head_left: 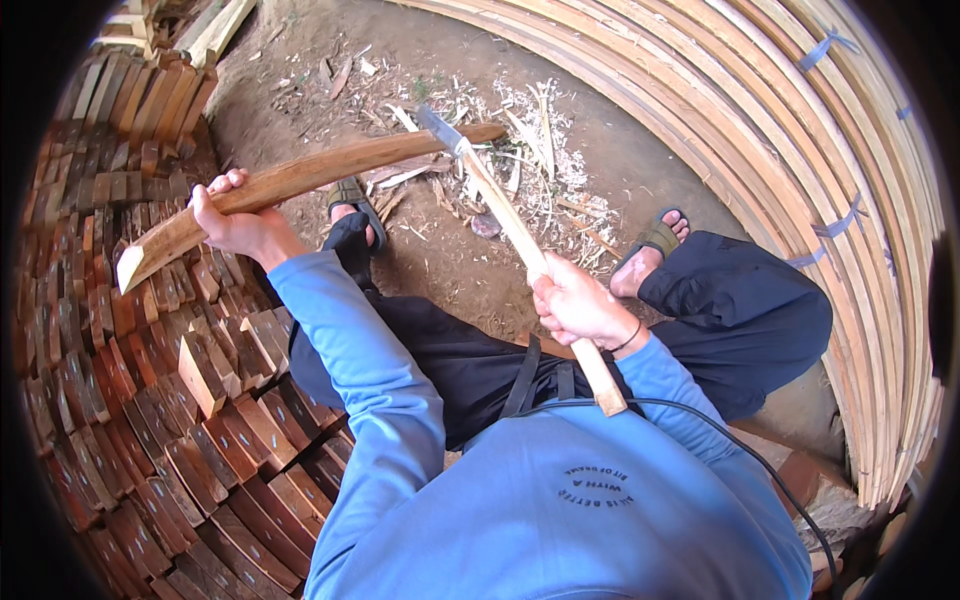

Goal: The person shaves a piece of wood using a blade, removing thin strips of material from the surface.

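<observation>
My left hand [236, 222] is closed around a long, slightly curved wooden piece [330, 178], near its squared, pale-cut end. The piece slants up and away to the right, its far end above the shavings. My right hand [585, 302] grips the pale wooden handle of a hatchet [505, 215] near its lower part, and the butt of the handle sticks out below the fist. The hatchet's grey metal head [440, 130] overlaps the far part of the wooden piece; whether it touches the wood I cannot tell.
Stacked short wooden blocks [240, 460] fill the left side. Long pale planks [720, 100], tied with blue strips, curve along the right. Wood shavings [550, 150] litter the dirt floor between my sandalled feet. A black cable [745, 435] runs across my blue shirt.
</observation>
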Available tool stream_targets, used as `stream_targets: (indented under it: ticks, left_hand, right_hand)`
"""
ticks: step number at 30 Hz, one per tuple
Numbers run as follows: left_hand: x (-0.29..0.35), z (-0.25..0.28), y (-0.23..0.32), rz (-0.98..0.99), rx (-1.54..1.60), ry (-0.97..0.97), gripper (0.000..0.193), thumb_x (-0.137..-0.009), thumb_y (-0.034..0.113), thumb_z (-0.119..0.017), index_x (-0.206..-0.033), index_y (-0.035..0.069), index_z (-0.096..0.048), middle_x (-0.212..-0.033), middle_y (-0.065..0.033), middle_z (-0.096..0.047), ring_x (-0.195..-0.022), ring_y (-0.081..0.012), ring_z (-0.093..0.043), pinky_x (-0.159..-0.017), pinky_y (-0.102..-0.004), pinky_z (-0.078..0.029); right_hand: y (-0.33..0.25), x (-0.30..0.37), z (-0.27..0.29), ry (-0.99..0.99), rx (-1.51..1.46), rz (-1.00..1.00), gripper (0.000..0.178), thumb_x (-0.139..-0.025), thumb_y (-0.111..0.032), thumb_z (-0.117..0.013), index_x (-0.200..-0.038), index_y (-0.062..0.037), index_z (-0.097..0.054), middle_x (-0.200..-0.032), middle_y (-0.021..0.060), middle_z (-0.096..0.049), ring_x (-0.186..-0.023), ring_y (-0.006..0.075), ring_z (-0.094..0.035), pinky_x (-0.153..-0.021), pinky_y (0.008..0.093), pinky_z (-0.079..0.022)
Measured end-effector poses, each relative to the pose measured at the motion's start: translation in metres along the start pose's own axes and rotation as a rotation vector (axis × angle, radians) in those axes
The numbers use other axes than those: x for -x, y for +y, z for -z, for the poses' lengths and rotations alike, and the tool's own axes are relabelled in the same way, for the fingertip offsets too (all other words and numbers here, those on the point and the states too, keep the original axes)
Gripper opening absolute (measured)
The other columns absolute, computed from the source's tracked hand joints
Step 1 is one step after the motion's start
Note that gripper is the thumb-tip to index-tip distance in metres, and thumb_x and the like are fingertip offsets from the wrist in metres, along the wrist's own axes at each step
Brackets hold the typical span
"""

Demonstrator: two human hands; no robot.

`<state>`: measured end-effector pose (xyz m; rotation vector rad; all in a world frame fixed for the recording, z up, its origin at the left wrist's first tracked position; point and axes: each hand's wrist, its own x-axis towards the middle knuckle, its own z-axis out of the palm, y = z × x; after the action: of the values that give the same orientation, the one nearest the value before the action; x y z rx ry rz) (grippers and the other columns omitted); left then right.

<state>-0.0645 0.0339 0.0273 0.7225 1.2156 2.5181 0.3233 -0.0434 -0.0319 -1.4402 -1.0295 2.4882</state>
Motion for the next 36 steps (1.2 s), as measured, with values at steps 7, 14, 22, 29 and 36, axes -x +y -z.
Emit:
stream_targets:
  ticks: [7,14,22,29,36]
  left_hand:
    - [0.013,-0.019,0.006,-0.071,-0.088,0.182,0.025,-0.091,0.02,-0.069,-0.093,0.001,-0.054,-0.073,-0.0101,-0.059,-0.063,-0.0212,-0.059,-0.061,-0.0342,-0.051]
    - [0.023,-0.053,0.011,-0.09,-0.245,0.275,0.037,-0.09,0.023,-0.078,-0.102,-0.003,-0.054,-0.082,-0.0111,-0.061,-0.071,-0.0216,-0.062,-0.065,-0.0341,-0.056]
    - [0.024,-0.086,0.003,0.139,0.043,-0.445,0.051,-0.094,0.03,-0.071,-0.125,-0.006,-0.053,-0.112,-0.0225,-0.068,-0.101,-0.038,-0.07,-0.106,-0.0525,-0.052]
    - [0.037,-0.129,-0.036,-0.041,0.078,-0.341,0.03,-0.087,0.018,-0.076,-0.098,-0.007,-0.064,-0.08,-0.0171,-0.069,-0.067,-0.0268,-0.07,-0.067,-0.0454,-0.065]
    - [0.034,-0.156,-0.044,-0.111,0.089,-0.328,0.03,-0.09,0.014,-0.076,-0.1,-0.009,-0.059,-0.078,-0.0161,-0.064,-0.064,-0.0261,-0.067,-0.056,-0.0391,-0.059]
  right_hand:
    - [0.016,-0.004,-0.015,0.14,0.226,0.084,0.009,-0.107,-0.016,-0.042,-0.099,-0.0107,-0.044,-0.064,-0.0005,-0.044,-0.042,0.0092,-0.044,-0.036,0.0271,-0.038]
    - [0.024,-0.02,-0.016,0.164,0.23,0.122,0.009,-0.107,-0.016,-0.041,-0.099,-0.0117,-0.043,-0.066,-0.0002,-0.046,-0.044,0.008,-0.045,-0.035,0.0267,-0.038]
    - [0.03,-0.013,0.013,0.061,-0.153,0.009,0.015,-0.111,-0.029,-0.041,-0.106,-0.0148,-0.043,-0.068,-0.0038,-0.039,-0.046,0.0052,-0.034,-0.035,0.0237,-0.03]
    - [0.02,-0.017,0.022,0.058,-0.227,-0.005,0.02,-0.113,-0.032,-0.037,-0.103,-0.0146,-0.041,-0.069,-0.0033,-0.037,-0.047,0.0052,-0.031,-0.036,0.0229,-0.027]
    - [0.021,-0.001,0.013,0.094,-0.224,0.011,0.017,-0.113,-0.029,-0.038,-0.103,-0.015,-0.04,-0.067,-0.0036,-0.037,-0.046,0.0056,-0.033,-0.035,0.0251,-0.027]
